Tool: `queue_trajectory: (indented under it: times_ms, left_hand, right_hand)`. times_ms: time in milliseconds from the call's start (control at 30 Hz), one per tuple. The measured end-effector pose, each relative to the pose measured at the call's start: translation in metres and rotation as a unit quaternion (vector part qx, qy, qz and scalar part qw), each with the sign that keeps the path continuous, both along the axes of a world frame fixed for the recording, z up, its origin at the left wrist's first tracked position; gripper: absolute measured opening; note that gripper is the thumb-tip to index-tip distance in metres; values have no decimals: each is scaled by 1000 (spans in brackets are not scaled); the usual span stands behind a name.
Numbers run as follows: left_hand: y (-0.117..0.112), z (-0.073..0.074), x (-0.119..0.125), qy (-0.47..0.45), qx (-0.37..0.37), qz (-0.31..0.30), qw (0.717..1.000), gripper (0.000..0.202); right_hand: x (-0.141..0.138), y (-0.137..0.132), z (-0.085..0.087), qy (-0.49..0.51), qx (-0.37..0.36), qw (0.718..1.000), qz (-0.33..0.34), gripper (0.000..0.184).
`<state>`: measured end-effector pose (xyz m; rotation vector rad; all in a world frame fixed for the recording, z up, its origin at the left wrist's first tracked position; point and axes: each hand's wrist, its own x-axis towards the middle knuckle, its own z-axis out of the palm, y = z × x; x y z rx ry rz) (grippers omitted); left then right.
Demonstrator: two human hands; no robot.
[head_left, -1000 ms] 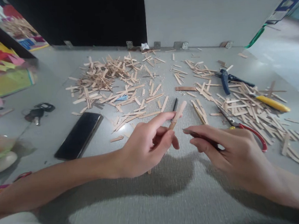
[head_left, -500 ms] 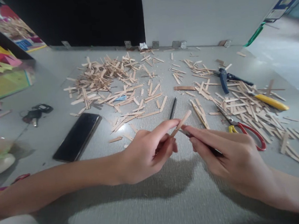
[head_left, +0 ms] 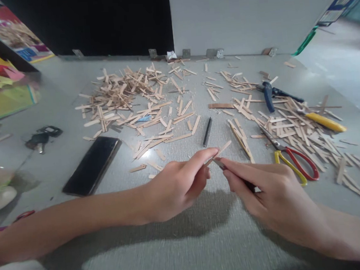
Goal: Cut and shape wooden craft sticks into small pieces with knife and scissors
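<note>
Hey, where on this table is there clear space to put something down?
Bare table lies near you, under both forearms, and between the phone and the keys. Crowded: the stick pile behind the phone, and the scattered sticks around the scissors beyond your right hand.

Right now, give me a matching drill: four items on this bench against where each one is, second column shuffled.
1 phone
2 scissors
3 wooden stick
4 thin dark tool

A gripped in the right hand
B pinched in the left hand
C flat on the table, left of both hands
D on the table, red and yellow handles

Pairs: 1-C, 2-D, 3-B, 4-A
</note>
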<state>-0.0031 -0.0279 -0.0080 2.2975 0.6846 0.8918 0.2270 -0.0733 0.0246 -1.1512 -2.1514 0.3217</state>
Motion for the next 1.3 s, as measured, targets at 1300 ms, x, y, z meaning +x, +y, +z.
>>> queue_trajectory:
  times_ms: [1300]
  left_hand:
    - [-8,-17,5,-42,-13,37,998,25]
  right_hand:
    - [-14,-2,3,82,-165,983,-6,36]
